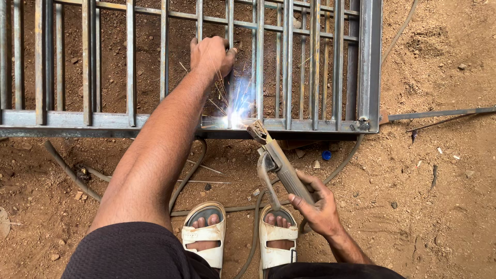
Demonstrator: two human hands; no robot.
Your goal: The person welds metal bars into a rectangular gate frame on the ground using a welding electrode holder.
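A grey steel gate frame [370, 67] with vertical bars lies flat on the dirt. My left hand [211, 53] grips one upright bar [229, 20] near the middle. My right hand [318, 204] holds a metal welding electrode holder [279, 161], its tip pointing up-left at the frame's lower rail. Where the tip meets the rail, a bright white-blue arc [235, 119] burns and throws sparks toward my left hand. My two feet in white sandals [206, 232] stand just below the rail.
Dark cables [183, 178] snake across the brown dirt under the frame and between my feet. Thin spent rods [206, 168] lie near them. A long steel rod [439, 113] sticks out right of the frame. A small blue cap [326, 154] sits below the rail.
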